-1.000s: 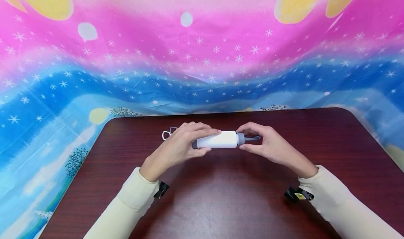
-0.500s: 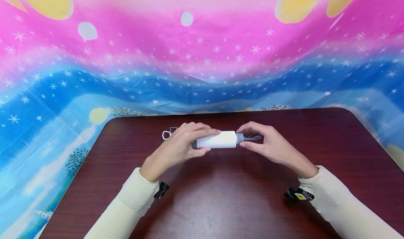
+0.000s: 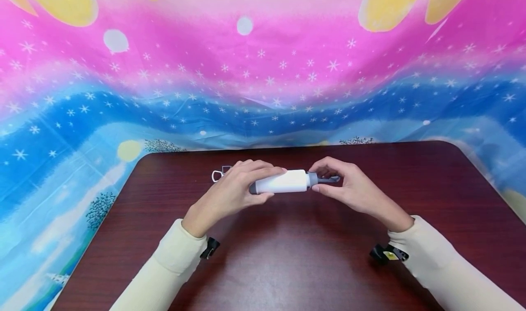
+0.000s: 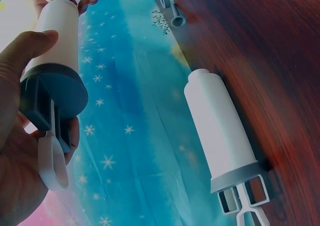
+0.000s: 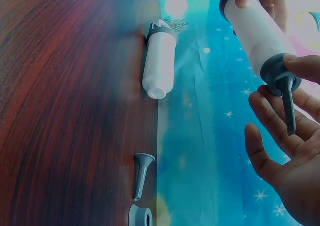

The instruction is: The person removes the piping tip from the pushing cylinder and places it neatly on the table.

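A white cylinder pump (image 3: 283, 181) with grey ends is held level above the dark table (image 3: 287, 256). My left hand (image 3: 236, 187) grips its left end, where a grey base (image 4: 55, 94) and a white loop handle (image 4: 52, 158) sit against the palm. My right hand (image 3: 349, 187) pinches the grey cap (image 5: 277, 71) at the other end between thumb and fingertips. A thin grey nozzle (image 5: 288, 106) sticks out of that cap over my right palm.
A second white cylinder (image 4: 220, 131) lies on the table's far side, mostly hidden behind my hands in the head view, where only its loop (image 3: 216, 175) shows. A grey funnel tip (image 5: 141, 173) and a grey ring (image 5: 140, 217) lie near it. A starry cloth (image 3: 263, 73) hangs behind.
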`<state>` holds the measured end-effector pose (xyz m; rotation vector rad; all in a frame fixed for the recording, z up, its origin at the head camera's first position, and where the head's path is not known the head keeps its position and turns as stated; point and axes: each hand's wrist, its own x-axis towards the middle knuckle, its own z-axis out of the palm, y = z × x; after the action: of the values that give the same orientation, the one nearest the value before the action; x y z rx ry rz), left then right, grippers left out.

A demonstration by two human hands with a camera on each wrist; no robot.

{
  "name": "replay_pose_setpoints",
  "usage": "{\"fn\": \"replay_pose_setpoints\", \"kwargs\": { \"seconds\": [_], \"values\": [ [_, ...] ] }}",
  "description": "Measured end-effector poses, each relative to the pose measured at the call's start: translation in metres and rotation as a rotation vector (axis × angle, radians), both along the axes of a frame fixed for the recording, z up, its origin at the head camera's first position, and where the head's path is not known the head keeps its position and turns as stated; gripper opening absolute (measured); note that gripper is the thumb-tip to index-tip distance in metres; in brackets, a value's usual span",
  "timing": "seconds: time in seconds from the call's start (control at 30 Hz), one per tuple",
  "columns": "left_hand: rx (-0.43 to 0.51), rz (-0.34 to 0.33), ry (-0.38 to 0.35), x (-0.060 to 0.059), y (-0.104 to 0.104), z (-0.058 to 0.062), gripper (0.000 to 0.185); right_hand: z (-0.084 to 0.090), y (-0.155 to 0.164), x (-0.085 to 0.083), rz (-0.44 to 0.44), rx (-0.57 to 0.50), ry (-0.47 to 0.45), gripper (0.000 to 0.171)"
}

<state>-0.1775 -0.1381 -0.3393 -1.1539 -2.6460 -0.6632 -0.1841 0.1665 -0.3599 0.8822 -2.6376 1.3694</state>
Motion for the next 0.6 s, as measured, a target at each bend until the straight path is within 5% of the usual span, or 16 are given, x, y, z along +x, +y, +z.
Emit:
{"fn": "replay_pose_setpoints", "kwargs": {
  "seconds": [0.6],
  "values": [
    [0.006, 0.017, 0.002, -0.0001, -0.0064, -0.0023, 0.055, -0.0003, 0.0018, 0.0001, -0.028, -0.004, -0.010, 0.032]
  ]
}}
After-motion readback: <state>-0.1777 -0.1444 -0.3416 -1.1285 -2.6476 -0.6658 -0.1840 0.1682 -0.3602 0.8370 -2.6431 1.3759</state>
